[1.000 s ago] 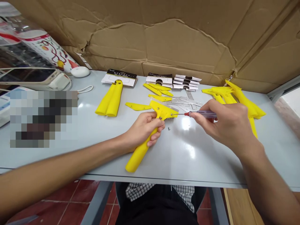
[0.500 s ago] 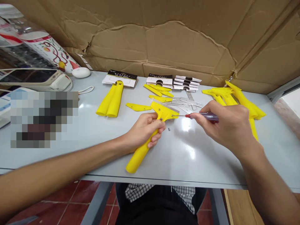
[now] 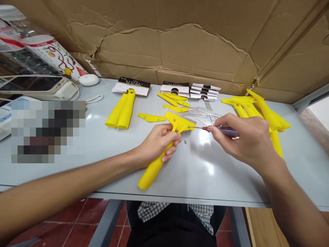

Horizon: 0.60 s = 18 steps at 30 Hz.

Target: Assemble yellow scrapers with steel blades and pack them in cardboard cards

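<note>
My left hand (image 3: 164, 143) is wrapped round the neck of a yellow scraper (image 3: 151, 173), whose handle points toward me. A thin blade edge shows along the far side of its wide head. My right hand (image 3: 244, 140) grips a screwdriver (image 3: 226, 131) with a clear purplish handle and red collar. The screwdriver's tip meets the screw at the right end of the scraper head. One loose screw (image 3: 185, 141) lies on the table just below the head. Behind it are metal blades (image 3: 202, 112) and flat yellow plates (image 3: 152, 118).
Yellow handles (image 3: 119, 111) lie at the left by a printed card (image 3: 131, 86); more yellow handles (image 3: 269, 109) are piled right. Folded cards (image 3: 204, 91) stand near the cardboard wall (image 3: 164, 44). Bottles (image 3: 48, 51), a phone (image 3: 33, 83) and a white mouse (image 3: 89, 79) sit far left.
My right hand and the screwdriver have shifted very slightly left, with the tip still at the same screw. The scraper and my left hand have hardly moved.
</note>
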### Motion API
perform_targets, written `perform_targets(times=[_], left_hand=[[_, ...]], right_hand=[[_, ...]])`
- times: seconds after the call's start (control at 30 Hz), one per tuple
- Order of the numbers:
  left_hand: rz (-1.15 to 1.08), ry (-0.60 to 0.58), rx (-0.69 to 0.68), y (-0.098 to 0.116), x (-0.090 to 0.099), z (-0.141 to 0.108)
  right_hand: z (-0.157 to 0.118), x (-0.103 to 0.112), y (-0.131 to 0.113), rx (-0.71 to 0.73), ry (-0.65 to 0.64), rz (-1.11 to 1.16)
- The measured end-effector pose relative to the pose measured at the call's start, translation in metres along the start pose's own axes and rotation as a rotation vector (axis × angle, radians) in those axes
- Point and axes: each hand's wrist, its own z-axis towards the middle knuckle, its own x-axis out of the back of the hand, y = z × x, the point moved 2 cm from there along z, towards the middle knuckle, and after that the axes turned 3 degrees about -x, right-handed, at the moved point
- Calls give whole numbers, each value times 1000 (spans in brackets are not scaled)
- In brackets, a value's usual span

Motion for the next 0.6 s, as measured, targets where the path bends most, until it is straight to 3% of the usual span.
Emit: perform_targets(times=[0.1, 0.4, 0.6], left_hand=[[7, -16, 9, 0, 0, 0], [10, -30, 1, -1, -1, 0], [-27, -23, -20, 0, -2, -1]], right_hand=[[0, -1, 1, 19, 34, -26], [4, 0, 0, 72, -53, 168], [5, 1, 4, 83, -67, 141]])
